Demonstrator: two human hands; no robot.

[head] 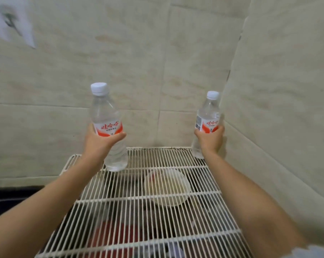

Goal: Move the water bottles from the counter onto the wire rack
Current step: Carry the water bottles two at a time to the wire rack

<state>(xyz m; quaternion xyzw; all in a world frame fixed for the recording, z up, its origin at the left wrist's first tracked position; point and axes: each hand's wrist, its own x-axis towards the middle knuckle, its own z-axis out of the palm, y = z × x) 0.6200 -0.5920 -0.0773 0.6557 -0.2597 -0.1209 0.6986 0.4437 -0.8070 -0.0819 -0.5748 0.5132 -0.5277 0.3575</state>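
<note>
Currently, both hands are engaged, one bottle each. The left hand (99, 139) is wrapped round the left bottle (107, 125), with the thumb across the lower edge of the red and white label and the fingers hidden behind. The bottle is clear, has a white cap and tilts a little, its top leaning left. Its base is over the back left corner of the wire rack (157, 201); I cannot tell whether the base touches the wires or sits just above them.

The right hand (211, 140) grasps the right bottle (207, 120) at the lower part of the same kind of label, its fingers curled round the far side. This bottle is close to upright. Its base is at the back right corner of the rack, near the side wall (280, 101); contact with the wires cannot be confirmed here either.

The two bottles are well apart, one at each back corner. The rack is white and made of close parallel wires with cross bars. A pale round bowl (167, 187) shows through the wires below it, and a blurred red item (120, 235) lies under the near part. Beige tiles cover the back wall (138, 53). A blurred sheet of paper (14, 25) is on that wall at upper left. A dark counter (8, 198) runs off to the left of the rack.
</note>
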